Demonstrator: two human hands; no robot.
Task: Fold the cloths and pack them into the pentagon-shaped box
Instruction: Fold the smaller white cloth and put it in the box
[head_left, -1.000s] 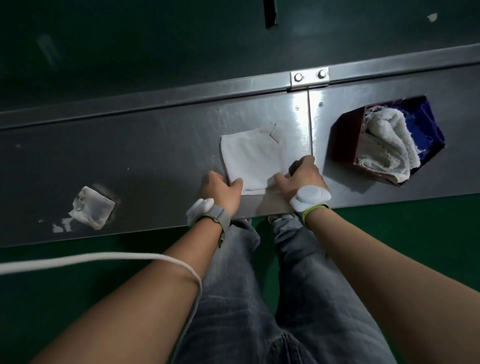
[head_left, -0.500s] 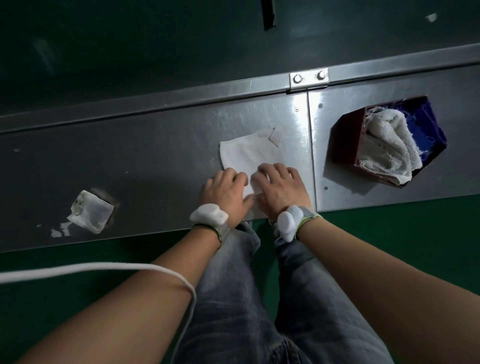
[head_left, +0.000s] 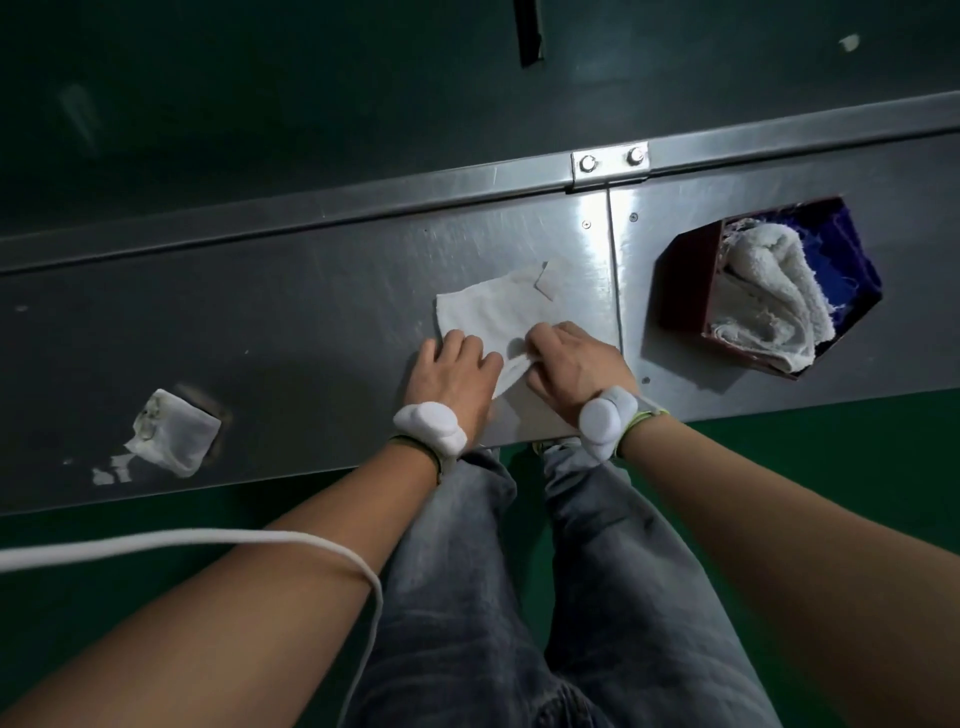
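Note:
A white cloth (head_left: 498, 306) lies flat on the steel table (head_left: 311, 322), with a small tag at its far right corner. My left hand (head_left: 449, 376) rests on the cloth's near left part, fingers pressing down. My right hand (head_left: 569, 364) pinches a raised fold at the cloth's near edge. The pentagon-shaped box (head_left: 685, 280), dark red outside and blue inside, stands to the right. Inside it sits a rolled white towel (head_left: 769, 296).
A small folded white cloth (head_left: 174, 434) lies at the table's left, near the front edge, with white scraps beside it. A raised metal rail (head_left: 363, 202) with a bolted bracket runs along the table's far side. A white cable (head_left: 182, 543) crosses my left forearm.
Both hands moved from the cloth's near corners onto its near part. The right hand now pinches up a fold, and the near edge has been drawn inward.

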